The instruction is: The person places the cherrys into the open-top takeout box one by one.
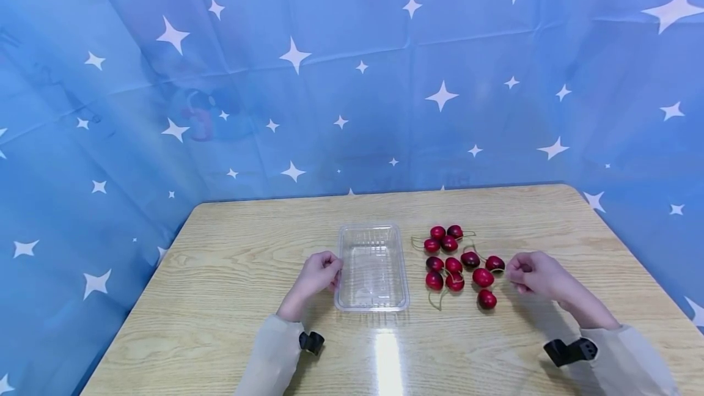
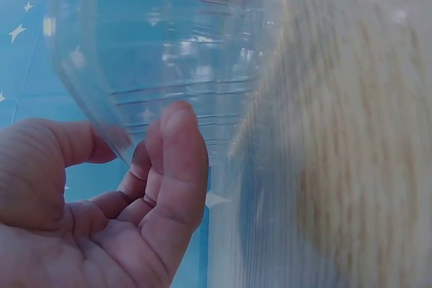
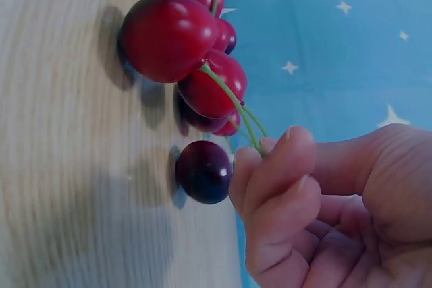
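A clear plastic tray [image 1: 373,267] lies at the table's middle. My left hand [image 1: 333,274] holds its left rim. In the left wrist view the thumb and curled fingers of the left hand [image 2: 135,148] pinch the edge of the tray [image 2: 175,52]. To the tray's right, several red cherries [image 1: 456,260] with green stems lie in a loose group on the wood. My right hand [image 1: 513,274] is at the group's right side. In the right wrist view the fingertips of the right hand [image 3: 270,150] pinch the stem of a big red cherry [image 3: 169,38]; a dark cherry [image 3: 204,171] lies just below.
The wooden table [image 1: 236,274] has rounded corners and its far edge meets a blue star-printed cloth [image 1: 352,78] that closes it in at the back and both sides. A light glare spot [image 1: 387,353] sits on the table in front of the tray.
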Demonstrator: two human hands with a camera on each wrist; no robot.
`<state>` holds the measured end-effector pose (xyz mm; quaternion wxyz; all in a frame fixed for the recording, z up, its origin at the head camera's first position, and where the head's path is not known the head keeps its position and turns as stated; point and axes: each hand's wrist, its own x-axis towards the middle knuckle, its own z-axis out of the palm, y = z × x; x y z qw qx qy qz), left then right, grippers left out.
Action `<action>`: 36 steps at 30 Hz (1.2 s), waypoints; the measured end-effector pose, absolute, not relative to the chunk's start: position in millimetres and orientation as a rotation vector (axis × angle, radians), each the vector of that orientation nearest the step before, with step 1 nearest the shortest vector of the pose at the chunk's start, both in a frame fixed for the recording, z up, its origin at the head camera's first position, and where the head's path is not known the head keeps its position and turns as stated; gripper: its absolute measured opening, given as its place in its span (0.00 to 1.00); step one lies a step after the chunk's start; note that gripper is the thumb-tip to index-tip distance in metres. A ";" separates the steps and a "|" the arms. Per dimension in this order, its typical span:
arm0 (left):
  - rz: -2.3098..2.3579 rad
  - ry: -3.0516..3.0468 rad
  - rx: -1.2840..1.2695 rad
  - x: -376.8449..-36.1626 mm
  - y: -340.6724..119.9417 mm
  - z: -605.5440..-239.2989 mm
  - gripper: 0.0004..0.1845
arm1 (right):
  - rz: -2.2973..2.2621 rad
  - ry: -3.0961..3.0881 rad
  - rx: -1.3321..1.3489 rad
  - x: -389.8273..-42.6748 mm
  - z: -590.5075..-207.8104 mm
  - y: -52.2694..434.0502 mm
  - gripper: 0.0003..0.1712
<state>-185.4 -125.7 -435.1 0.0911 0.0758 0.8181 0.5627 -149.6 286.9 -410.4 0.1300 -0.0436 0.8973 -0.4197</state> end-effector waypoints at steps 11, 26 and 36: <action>1.676 2.396 0.234 -168.3 -121.1 -401.5 0.09 | -1.414 2.458 -0.173 -154.1 -399.6 279.5 0.07; 1.670 2.381 0.204 -168.5 -121.2 -401.6 0.09 | -1.524 2.385 -0.155 -165.2 -392.4 266.5 0.10; 1.685 2.373 0.191 -186.7 -126.3 -435.6 0.10 | -1.593 2.358 -0.219 -172.5 -383.7 251.9 0.10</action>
